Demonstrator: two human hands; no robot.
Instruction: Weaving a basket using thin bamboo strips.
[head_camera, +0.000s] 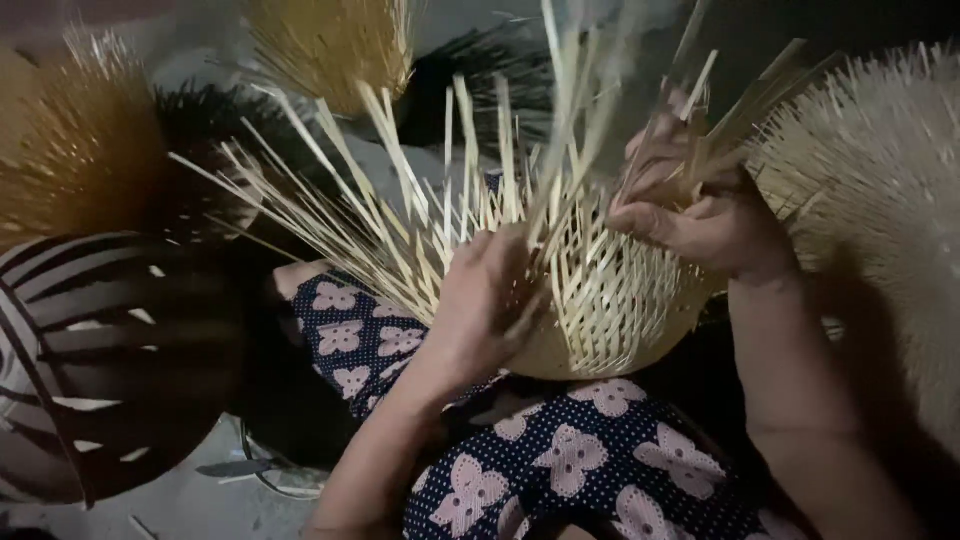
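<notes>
A half-woven pale bamboo basket (610, 310) rests on my lap, its loose strips fanning upward and to the left. My left hand (485, 300) presses against the basket's near side, fingers curled over the woven wall. My right hand (700, 205) grips a bunch of upright strips at the basket's far rim, fingers closed around them. The strips near the top are blurred by motion.
A dark striped woven basket (110, 360) sits at the left. Other unfinished baskets with bristling strips stand behind: brown (70, 150), yellow (335, 45), black (480, 90) and a pale one (880, 180) at right. A blade (235, 467) lies on the floor beside my blue flowered clothing (560, 460).
</notes>
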